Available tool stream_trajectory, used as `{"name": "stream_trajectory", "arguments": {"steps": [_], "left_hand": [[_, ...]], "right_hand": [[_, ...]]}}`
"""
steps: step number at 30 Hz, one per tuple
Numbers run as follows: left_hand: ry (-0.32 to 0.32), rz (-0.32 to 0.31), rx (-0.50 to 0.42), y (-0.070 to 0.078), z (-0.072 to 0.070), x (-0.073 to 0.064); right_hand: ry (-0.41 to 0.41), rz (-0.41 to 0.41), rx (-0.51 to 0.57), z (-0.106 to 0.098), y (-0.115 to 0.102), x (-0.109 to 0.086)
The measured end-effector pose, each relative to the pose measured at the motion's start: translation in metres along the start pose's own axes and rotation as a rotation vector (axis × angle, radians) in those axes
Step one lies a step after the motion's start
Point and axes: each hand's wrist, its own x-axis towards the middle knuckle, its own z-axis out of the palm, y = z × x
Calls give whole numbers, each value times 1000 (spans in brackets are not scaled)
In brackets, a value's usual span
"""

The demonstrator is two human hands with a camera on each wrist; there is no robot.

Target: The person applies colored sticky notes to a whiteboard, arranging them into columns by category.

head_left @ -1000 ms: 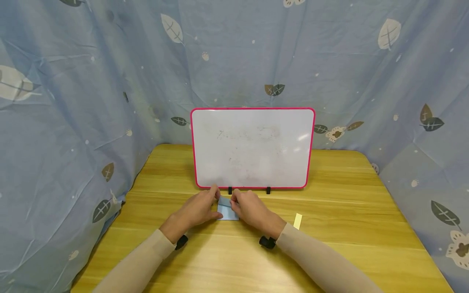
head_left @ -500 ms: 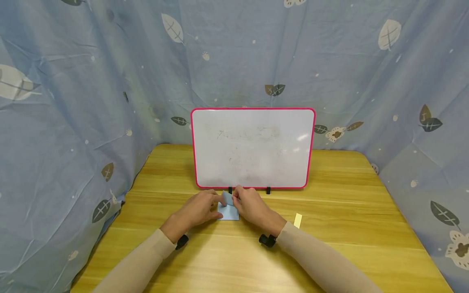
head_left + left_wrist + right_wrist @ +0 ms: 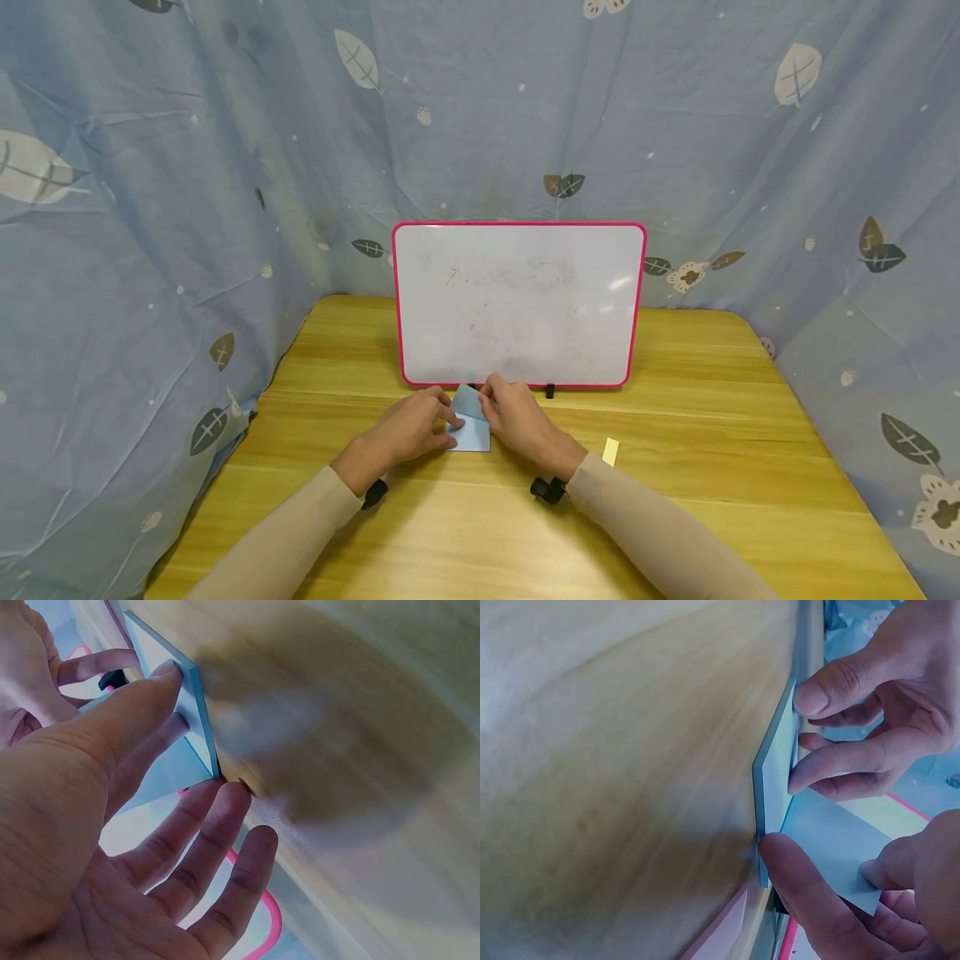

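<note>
Right hand (image 3: pixel 521 421) has a pinch grip on the top sheet (image 3: pixel 470 402) of the blue sticky-note pad (image 3: pixel 471 434), thumb and fingers closed on its far edge, and that sheet stands curled up off the stack. Left hand (image 3: pixel 408 429) steadies the pad: thumb along its near-left edge, fingers mostly straight and pressing, as the left wrist view shows. The pad lies flat on the worktop (image 3: pixel 675 508), just in front of the whiteboard (image 3: pixel 517 304), between the two hands.

Progress, as I judge it: the peel is well begun, with the far part of the sheet lifted, but it looks attached along the near edge, so it is not yet free. The whiteboard carries no note, only faint smudges.

Count: two hands, one blue pad, one sheet raised, one pink-framed whiteboard upright on two small black feet (image 3: pixel 550 390), one yellow slip (image 3: pixel 610 452) lying apart to the right, near the right sleeve. Leaf-print blue curtain (image 3: pixel 187 167) all round.
</note>
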Motion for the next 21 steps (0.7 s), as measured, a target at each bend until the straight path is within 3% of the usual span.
{"name": "stream_trajectory", "arguments": {"steps": [9,14,21], "left_hand": [[-27,-46,-19,4,-3,2],[-22,-34,-19,4,-4,3],[-21,-27,-11,3,-3,3]], "right_hand": [[22,0,25,-2,4,3],[32,28,79,-5,7,5],[118,39,72,-16,8,5]]}}
